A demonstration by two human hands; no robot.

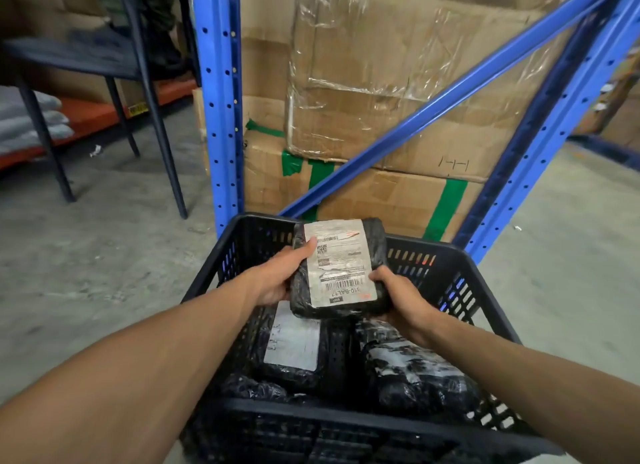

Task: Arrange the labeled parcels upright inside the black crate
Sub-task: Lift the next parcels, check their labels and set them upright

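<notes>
A black wrapped parcel [341, 269] with a white shipping label facing me is held above the black slotted crate [450, 266]. My left hand [280, 276] grips its left side, thumb on the label. My right hand [394, 294] grips its lower right corner. Below it in the crate lies another labeled parcel [294, 339], label up and leaning. A third black parcel [408, 370] with a crinkled label rests at the right. More black wrap [252, 387] shows at the crate's near left.
A blue steel rack [221, 100] with a diagonal brace [450, 96] stands right behind the crate, holding stacked cardboard boxes [381, 82]. A dark chair [104, 65] stands at the left on the concrete floor [104, 255]. Grey sacks [20, 120] lie on an orange shelf at far left.
</notes>
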